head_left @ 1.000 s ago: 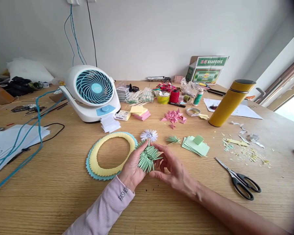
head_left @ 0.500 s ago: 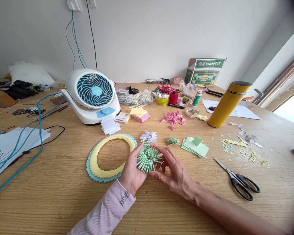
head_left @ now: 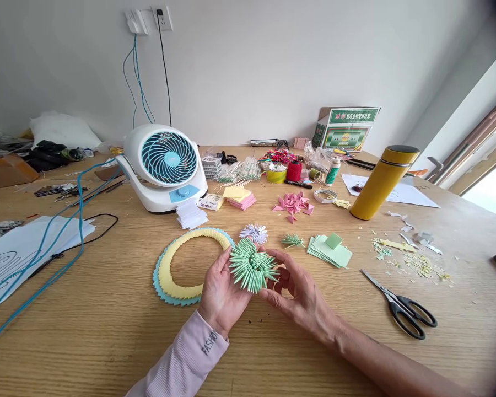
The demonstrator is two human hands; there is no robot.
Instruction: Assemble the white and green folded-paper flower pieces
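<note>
A round green folded-paper rosette (head_left: 254, 266), made of many thin pointed pieces, is held up above the table. My left hand (head_left: 223, 295) cups it from below and the left, palm up, with the thumb along its edge. The fingers of my right hand (head_left: 300, 295) curve around its right edge, thumb low and index finger high; some fingertips are hidden behind it. Just beyond it lies a white paper rosette (head_left: 255, 233). To the left is a yellow and blue folded-paper ring (head_left: 164, 269). A few green folded pieces (head_left: 292, 240) and green paper sheets (head_left: 328, 252) lie to the right.
Black-handled scissors (head_left: 400, 309) and paper scraps (head_left: 424, 263) lie at right, near a yellow flask (head_left: 382, 184). Pink folded pieces (head_left: 293, 204) and pink and yellow paper (head_left: 242, 199) are farther back. A white fan (head_left: 161, 165) stands behind the ring; blue cables (head_left: 81, 215) cross the left side.
The green rosette has turned slightly and its face shows more fully. Both hands stay around it. The whole view has shifted a little.
</note>
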